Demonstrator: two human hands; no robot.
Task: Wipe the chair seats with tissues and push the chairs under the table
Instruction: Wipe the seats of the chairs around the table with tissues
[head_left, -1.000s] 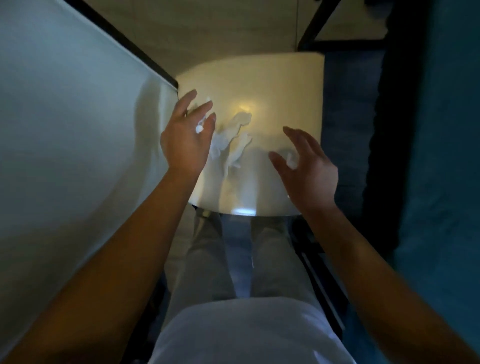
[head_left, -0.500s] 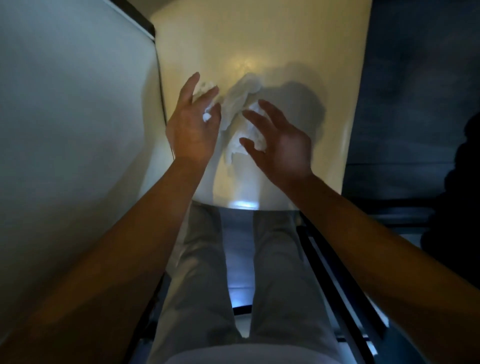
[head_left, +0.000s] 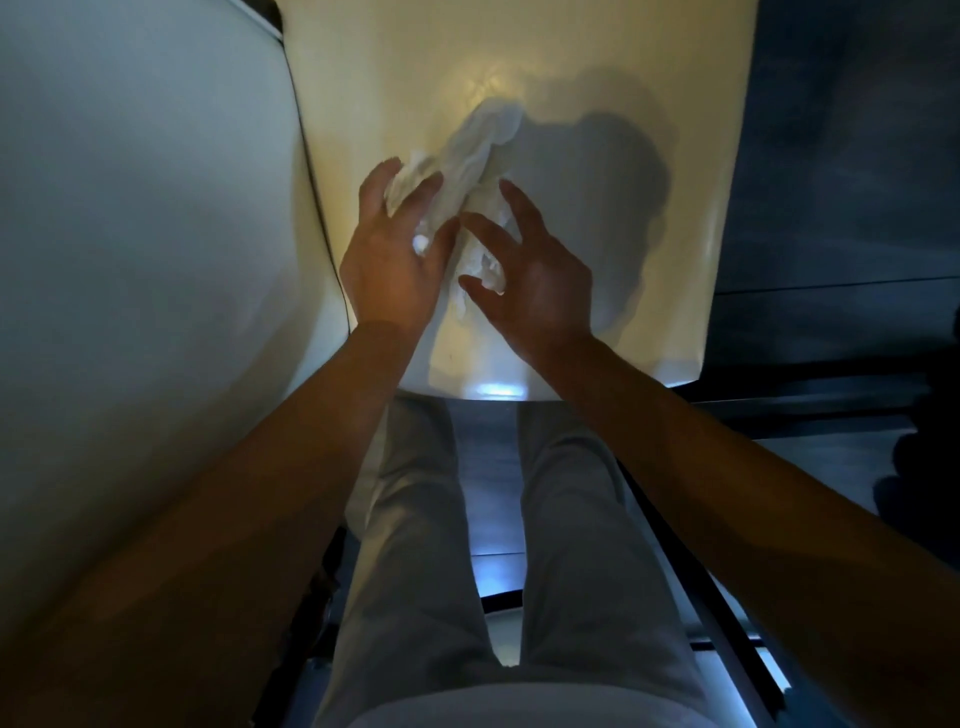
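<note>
Tissues (head_left: 480, 156) lie bunched on the cream chair seat (head_left: 597, 78), near its middle and toward the side closest to the pale desk (head_left: 130, 208) at the left. The left hand (head_left: 395, 260) has its fingers curled round one crumpled end of the wad, with bits of white paper showing between them. The right hand (head_left: 530, 280) hovers just beside it, fingers spread and reaching for the lower part of the same wad; whether they touch the paper already is hard to tell in this dim light.

Judging from this, the job is at an early stage: the person seems to be gathering or reshaping the tissues on the seat, so wiping is either just under way or about to begin. No streak or clean patch shows on the seat to say how much has been covered. This chair stands beside the desk edge, not under it, so pushing it in is not yet done. Other chairs are out of view, so their state cannot be told. The person's light trousers (head_left: 410, 519) show below the seat's near edge.
</note>
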